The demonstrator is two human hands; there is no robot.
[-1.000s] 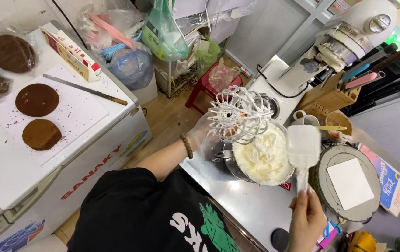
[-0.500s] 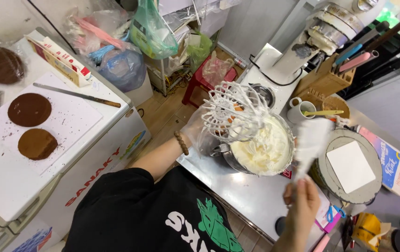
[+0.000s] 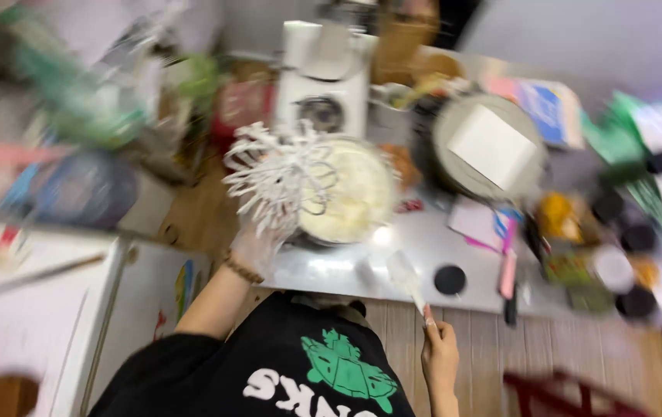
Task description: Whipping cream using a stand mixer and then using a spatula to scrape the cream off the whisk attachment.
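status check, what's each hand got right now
Left hand grips whisk attachment, coated in cream, raised beside mixing bowl. Right hand holds spatula low over the counter. Frame blurred; nothing seen between whisk and bowl.

Wooden plank floor (image 3: 493, 351) — steel counter (image 3: 331, 266), white cabinet (image 3: 45, 309) — all blurred

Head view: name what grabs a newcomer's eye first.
The cream-coated wire whisk, held up by the gloved left hand, stands out at centre, beside the bowl of pale cream. Lower down, the right hand grips a white spatula above the steel counter.
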